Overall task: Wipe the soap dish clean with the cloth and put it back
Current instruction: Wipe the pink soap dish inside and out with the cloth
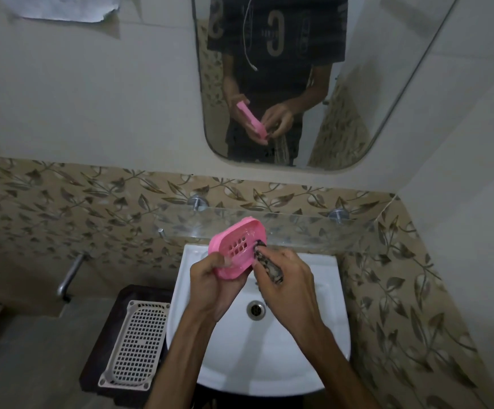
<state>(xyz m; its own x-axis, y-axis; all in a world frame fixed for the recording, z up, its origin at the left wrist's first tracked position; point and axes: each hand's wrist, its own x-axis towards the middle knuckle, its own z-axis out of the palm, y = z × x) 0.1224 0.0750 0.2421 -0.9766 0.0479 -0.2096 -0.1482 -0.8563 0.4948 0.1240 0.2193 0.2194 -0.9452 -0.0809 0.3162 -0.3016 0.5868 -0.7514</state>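
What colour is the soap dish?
Pink; the soap dish shows best in the head view.

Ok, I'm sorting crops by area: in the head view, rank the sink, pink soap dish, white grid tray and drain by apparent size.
1. sink
2. white grid tray
3. pink soap dish, though it is held up nearer the camera, so its place against the tray is unsure
4. drain

Two hands: a left hand (210, 278) and a right hand (287, 278). One pink soap dish (237, 246). One dark patterned cloth (269, 265). One white sink (257, 355) with one drain (256, 309). One mirror (358, 84). One glass shelf (299, 225) on two metal pegs (197, 201). One white slotted tray (135, 346).
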